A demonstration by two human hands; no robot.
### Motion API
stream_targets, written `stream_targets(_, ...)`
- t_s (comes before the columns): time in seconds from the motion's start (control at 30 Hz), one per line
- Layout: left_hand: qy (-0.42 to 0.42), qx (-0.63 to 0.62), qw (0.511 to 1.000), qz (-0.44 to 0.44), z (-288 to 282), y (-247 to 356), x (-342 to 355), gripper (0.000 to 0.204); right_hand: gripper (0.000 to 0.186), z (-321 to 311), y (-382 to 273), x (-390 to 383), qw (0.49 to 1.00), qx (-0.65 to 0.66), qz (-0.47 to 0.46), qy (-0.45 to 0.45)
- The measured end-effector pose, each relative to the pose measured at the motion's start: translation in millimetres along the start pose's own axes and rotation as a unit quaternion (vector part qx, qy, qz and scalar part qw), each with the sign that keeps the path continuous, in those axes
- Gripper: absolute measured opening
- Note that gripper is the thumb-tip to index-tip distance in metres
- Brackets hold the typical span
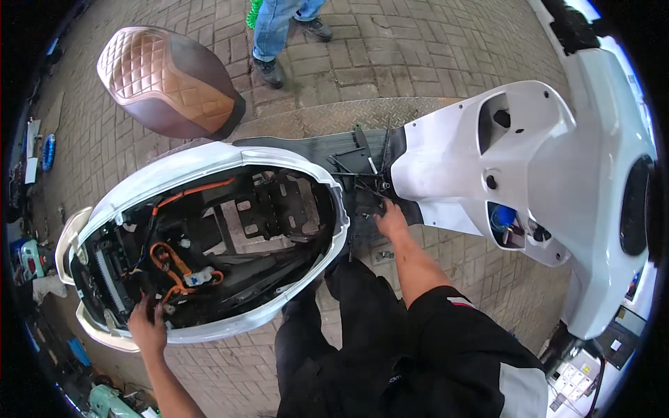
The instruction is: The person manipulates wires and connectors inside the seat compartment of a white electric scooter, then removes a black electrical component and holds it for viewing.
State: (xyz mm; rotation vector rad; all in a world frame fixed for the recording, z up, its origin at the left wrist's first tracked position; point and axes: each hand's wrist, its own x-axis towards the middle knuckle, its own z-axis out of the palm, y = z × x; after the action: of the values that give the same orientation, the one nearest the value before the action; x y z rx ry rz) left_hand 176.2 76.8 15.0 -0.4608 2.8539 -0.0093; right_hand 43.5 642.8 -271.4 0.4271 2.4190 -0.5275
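My left hand [148,322] rests at the near left rim of the white scooter body [226,332], fingers apart beside a black finned strip [111,279]. The seat opening shows a black interior with looped orange cables [167,261], connectors and a plated floor [251,230]. My right hand [389,217] reaches onto the black footboard [366,230], fingers loosely bent and apart among dark tools and small loose hardware [352,157]; its fingertips are partly hard to make out. The white front panel [453,167] with pockets stands to the right of it.
A brown quilted seat [164,80] lies on the paving [369,59], top left. Another person's legs [275,31] stand beyond a checkered metal plate [313,118]. The white handlebar housing [606,195] is far right. Assorted items line the left edge, and boxes [571,376] are bottom right.
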Motion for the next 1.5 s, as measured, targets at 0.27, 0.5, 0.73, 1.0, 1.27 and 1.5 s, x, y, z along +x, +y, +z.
stream_targets(0.27, -0.012, -0.065, 0.998, -0.022, 5, -3, -6, 0.029, 0.034, 12, -37, 76, 0.859, -0.472, -0.162, -0.116)
stream_targets(0.5, 0.044, 0.003, 0.998, -0.036, -8, 4, 7, 0.029, 0.051, 9, -8, 73, 0.976, -0.160, -0.148, 0.011)
stream_targets(0.73, 0.082, 0.004, 0.996, -0.024, 7, -5, -4, 0.028, 0.032, -34, -45, 25, 0.979, -0.176, -0.092, 0.052)
stream_targets(1.0, -0.089, 0.049, 0.987, -0.122, -19, 2, 3, 0.054, 0.032, -68, -52, -2, 0.974, -0.142, -0.083, 0.155)
stream_targets(1.27, -0.192, -0.192, 0.956, -0.109, -16, -16, 32, 0.042, 0.024, -127, -39, -18, 0.959, -0.083, -0.068, 0.262)
stream_targets(1.5, -0.201, -0.275, 0.940, 0.003, -4, -42, 29, 0.038, 0.024, -136, -58, -82, 0.957, -0.054, 0.038, 0.282)
